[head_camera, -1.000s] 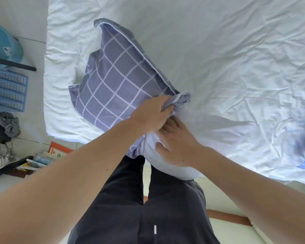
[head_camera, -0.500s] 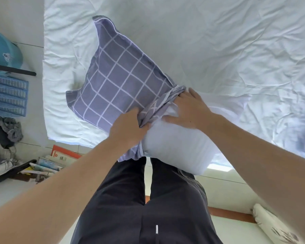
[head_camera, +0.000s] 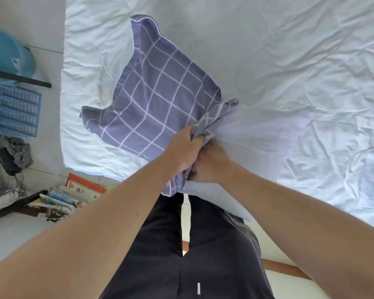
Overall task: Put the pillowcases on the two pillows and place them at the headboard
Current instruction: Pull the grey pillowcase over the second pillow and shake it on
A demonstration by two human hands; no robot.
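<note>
Head view, looking steeply down: a bed covered in a creased white sheet fills the upper and right parts of the frame, with its near edge running from lower left to right. Beyond the bed's left edge lies a pale tiled floor. On that floor stand a turquoise bucket, a blue slatted plastic rack with a dark bar crossing above it, a heap of grey clothing, and a loose stack of colourful books close to the corner of the bed. The person stands against the bed's edge, dark trousers filling the bottom centre.

A grey pillowcase with a white grid lies on the sheet near the left side of the bed, flattened, its far corner pointing away. Its open end is bunched up towards the person. A white pillow lies to the right of it, hard to tell from the white sheet; its near end overhangs the bed's edge above the trousers, and part of it is inside the bunched opening.

The left hand has its fingers curled tightly round the gathered hem of the pillowcase. The right hand sits just beside and partly under it, touching it, laid against the pillow at the opening; its fingertips are hidden by the left hand and the cloth, so I cannot tell whether it grips anything.
</note>
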